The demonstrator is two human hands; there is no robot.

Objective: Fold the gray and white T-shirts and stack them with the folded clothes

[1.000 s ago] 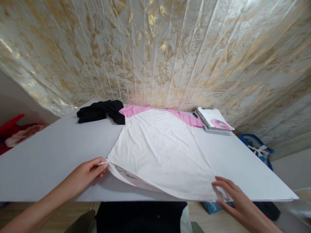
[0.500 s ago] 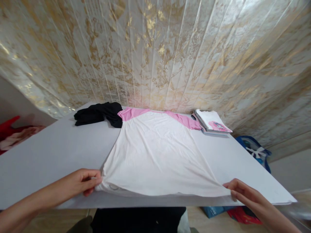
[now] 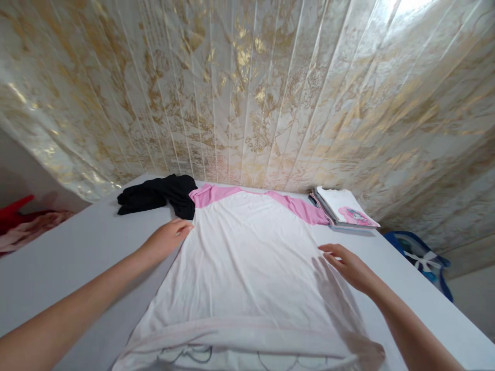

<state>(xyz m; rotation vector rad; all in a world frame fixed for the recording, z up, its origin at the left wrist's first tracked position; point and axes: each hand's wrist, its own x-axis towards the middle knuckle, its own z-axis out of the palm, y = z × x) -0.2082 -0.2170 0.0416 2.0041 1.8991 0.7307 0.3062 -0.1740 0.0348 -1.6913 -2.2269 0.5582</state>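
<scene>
A white T-shirt (image 3: 251, 257) with pink sleeves lies spread on the white table, neck end away from me. Its near hem bunches in a fold, showing a strip with dark drawn lines. My left hand (image 3: 170, 238) is at the shirt's left edge just below the pink sleeve, fingers loosely extended and fingertips at the cloth; whether they press on it is unclear. On the opposite side my right hand (image 3: 348, 264) hovers over the right edge with thumb and fingers apart, casting a shadow on the fabric. Neither hand visibly grips anything.
A crumpled black garment (image 3: 158, 195) lies by the left sleeve. Beside the right sleeve sits a stack of folded clothes (image 3: 342, 206) with a pink print on top. A blue-edged bag (image 3: 419, 257) stands beyond the table's right edge; red and pink cloth (image 3: 31, 229) lies past the left.
Both hands have let go of the near hem corners and moved forward along the sides toward the sleeves. The hem has come nearer to me, and its fold with drawn lines now shows.
</scene>
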